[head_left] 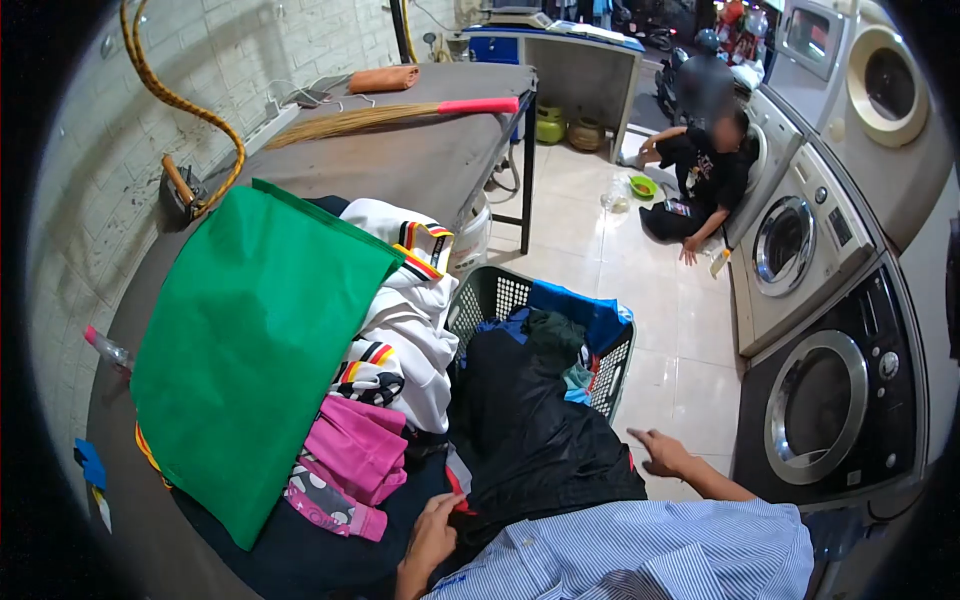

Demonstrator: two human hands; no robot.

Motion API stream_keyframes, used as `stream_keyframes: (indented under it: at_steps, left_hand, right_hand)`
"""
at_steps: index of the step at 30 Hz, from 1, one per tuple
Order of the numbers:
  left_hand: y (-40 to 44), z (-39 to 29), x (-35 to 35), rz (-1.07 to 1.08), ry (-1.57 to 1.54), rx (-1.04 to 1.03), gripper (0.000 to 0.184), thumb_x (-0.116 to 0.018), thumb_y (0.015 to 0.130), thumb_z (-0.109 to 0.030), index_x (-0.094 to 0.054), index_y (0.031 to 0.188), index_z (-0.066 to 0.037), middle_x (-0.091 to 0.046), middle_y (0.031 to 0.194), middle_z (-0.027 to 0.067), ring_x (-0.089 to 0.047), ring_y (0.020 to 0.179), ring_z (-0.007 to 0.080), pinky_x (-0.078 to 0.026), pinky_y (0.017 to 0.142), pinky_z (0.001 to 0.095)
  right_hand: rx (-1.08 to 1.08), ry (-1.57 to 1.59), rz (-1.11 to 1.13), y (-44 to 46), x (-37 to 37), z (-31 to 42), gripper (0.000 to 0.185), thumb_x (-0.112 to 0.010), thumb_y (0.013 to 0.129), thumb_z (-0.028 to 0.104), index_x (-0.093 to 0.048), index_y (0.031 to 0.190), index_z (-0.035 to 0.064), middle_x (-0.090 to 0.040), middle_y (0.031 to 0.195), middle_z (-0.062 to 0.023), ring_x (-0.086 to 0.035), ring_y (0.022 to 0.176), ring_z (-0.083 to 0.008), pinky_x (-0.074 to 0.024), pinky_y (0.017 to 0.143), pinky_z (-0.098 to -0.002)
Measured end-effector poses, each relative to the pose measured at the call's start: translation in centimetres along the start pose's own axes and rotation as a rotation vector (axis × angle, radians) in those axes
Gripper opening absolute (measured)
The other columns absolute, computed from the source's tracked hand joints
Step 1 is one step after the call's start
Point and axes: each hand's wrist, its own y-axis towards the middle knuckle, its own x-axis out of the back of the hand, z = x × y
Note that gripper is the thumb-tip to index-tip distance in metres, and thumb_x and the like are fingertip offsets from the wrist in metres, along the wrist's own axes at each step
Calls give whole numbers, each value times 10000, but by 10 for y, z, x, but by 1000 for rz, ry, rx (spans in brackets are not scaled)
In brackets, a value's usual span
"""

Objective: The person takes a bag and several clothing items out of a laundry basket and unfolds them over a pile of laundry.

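My left hand (432, 535) is closed at the near edge of a black garment (545, 455), beside its red trim; the fingertips are partly hidden. My right hand (662, 455) is in the air just right of that garment, forefinger stretched out, holding nothing. Blue-and-white striped shirt cloth (640, 545) spreads between my forearms; whether it is worn or loose I cannot tell. The black garment hangs over a dark green laundry basket (468, 305) holding more clothes. Left of it are a pink garment (358, 448), white garments (405, 330) with striped trim, and a green cloth bag (255, 340) on top.
A grey table (400, 145) along the wall carries a straw broom (370, 122). Washing machines (785, 245) and a black front-loader (815, 400) line the right. A person (705, 175) sits on the tiled floor beside a green bowl (643, 187). A yellow-black rope (180, 95) hangs left.
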Motion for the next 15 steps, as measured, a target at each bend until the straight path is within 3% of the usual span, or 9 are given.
stream_keyframes:
  at_steps: [1,7,11,15]
  left_hand:
    - [-3,-2,0,16,50,-48,350,-572,744,-38,-586,1094,-33,-618,983,143,-586,924,318,-461,816,333]
    - [-2,-31,7,12,64,3,367,-562,707,11,-604,1069,-28,-620,1021,137,-572,977,331,-439,870,343]
    - [-1,-16,5,-59,-112,-32,328,-561,701,19,-628,1020,-20,-624,1052,131,-577,979,312,-438,872,333]
    - [7,-38,35,-149,-177,-7,314,-563,711,8,-630,1018,-3,-624,1066,139,-579,977,292,-437,867,325]
  right_hand:
    - [55,70,95,-6,2,1,525,-572,793,122,-429,1298,129,-552,1042,-190,-564,891,-364,-464,740,-396]
    - [75,302,71,6,-4,29,539,-596,773,77,-452,1290,120,-538,1094,-178,-561,940,-346,-453,798,-367]
    - [331,433,-149,19,6,16,486,-628,761,97,-507,1231,84,-558,1083,-148,-558,943,-299,-436,822,-338]
    - [271,775,-282,36,24,10,416,-649,743,112,-563,1148,72,-593,1043,-101,-556,906,-236,-429,818,-307]
